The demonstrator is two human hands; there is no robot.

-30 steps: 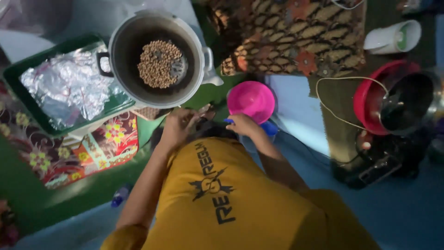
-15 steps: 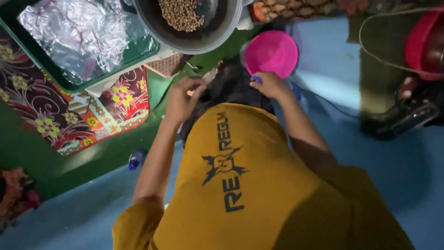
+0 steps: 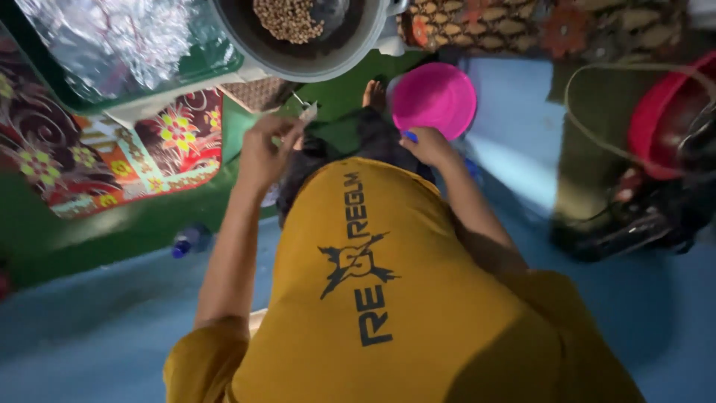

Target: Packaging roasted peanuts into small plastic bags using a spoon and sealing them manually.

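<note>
Looking down past our mustard-yellow shirt (image 3: 388, 298) with its dark printed emblem on the chest, we see our left hand (image 3: 262, 153) raised with the fingers pinched around a small pale, flat packet (image 3: 307, 113), and our right hand (image 3: 426, 145) closed on something small and blue (image 3: 409, 136), just beside the near rim of the bright pink round plastic bowl (image 3: 435, 99). What that blue piece is we cannot tell. A loose pinch could let the packet slip onto the green mat (image 3: 112, 239), and a nudge from the right hand could tip the light bowl, which sits close to our bare foot (image 3: 374, 95). Further out, a small blue-capped bottle (image 3: 186, 240) lies near the mat's edge. Beyond, the grey metal pot of brown beans (image 3: 302, 30) overhangs its support; it might be knocked. A green tray lined with crumpled foil (image 3: 134, 37) lies at the far left.
</note>
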